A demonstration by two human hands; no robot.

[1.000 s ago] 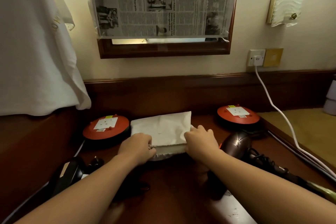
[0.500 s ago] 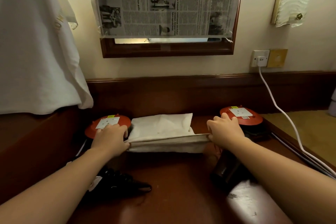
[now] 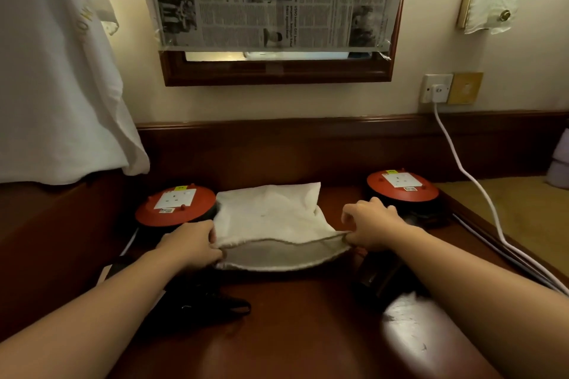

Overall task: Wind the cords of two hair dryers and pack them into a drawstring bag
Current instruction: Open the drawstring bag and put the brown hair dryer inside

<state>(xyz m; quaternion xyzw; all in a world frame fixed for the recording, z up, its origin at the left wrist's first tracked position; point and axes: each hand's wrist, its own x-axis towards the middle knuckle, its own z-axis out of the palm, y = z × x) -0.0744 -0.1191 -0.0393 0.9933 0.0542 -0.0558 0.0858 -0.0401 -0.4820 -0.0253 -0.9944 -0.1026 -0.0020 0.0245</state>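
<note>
White drawstring bag (image 3: 271, 215) between newsprint-covered mirror (image 3: 274, 9), headline "…akang".

Drawstring bag (image 3: 271, 212) matt white cloth; desk (image 3: 292, 332) glossy dark wood.

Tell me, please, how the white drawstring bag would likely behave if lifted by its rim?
Probably floppy: the drawstring bag lies flat and creased, its mouth sagging between the left hand and right hand. Likely light, since it looks empty. It should not slip easily; the cloth looks coarse.
</note>
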